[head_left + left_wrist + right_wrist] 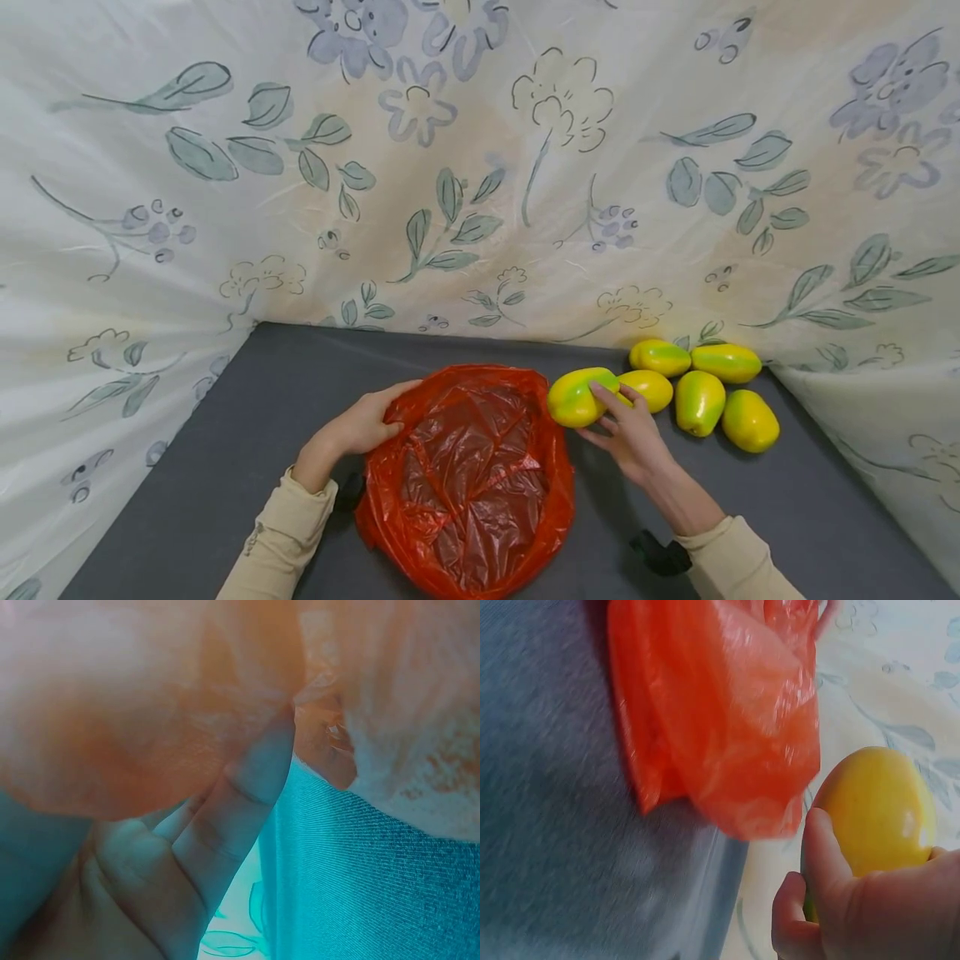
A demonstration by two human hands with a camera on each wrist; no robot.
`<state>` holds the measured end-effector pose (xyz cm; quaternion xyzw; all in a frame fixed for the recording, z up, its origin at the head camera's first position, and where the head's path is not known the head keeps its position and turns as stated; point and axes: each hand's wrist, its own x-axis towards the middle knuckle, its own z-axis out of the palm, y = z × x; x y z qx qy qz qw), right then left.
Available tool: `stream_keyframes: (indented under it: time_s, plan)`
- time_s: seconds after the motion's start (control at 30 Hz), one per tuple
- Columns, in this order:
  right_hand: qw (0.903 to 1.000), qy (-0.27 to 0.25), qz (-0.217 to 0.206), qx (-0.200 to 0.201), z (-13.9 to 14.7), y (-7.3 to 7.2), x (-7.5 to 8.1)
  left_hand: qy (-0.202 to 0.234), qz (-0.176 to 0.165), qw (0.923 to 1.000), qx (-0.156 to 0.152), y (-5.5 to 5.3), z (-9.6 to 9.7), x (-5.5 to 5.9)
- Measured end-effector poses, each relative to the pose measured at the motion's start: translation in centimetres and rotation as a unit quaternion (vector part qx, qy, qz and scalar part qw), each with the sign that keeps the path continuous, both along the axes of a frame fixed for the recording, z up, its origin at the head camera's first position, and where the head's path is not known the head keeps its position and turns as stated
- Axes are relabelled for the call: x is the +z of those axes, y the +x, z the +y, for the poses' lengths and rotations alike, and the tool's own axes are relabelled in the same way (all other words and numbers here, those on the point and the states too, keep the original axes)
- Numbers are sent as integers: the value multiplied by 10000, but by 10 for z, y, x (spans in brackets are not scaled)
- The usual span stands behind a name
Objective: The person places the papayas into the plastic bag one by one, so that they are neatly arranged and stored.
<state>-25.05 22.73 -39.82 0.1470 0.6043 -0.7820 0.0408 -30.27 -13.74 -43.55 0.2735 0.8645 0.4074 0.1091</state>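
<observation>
A red plastic bag (472, 492) stands on the dark grey table with its mouth wide and facing up. At its upper left rim, my left hand (365, 421) pinches the plastic. Close up in the left wrist view, the bag (135, 705) covers part of that hand (217, 825). My right hand (633, 437) holds a yellow-green mango (576, 397) just beside the bag's right rim, above the table. In the right wrist view, the fingers wrap round the mango (877, 810), apart from the bag (727, 712).
Several more yellow-green mangoes (700, 404) lie grouped on the table (225, 467) at the back right. A floral cloth (480, 167) hangs behind the table and along both sides. Dark straps (660, 553) sit at the wrists, by the beige sleeves.
</observation>
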Motion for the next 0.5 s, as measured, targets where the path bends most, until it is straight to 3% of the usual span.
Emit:
stream_keyframes:
  time_s: [0.5]
  plan:
    - [9986,208,239,420,-43,-11,4,-42,118,9999,-63,0,0,0]
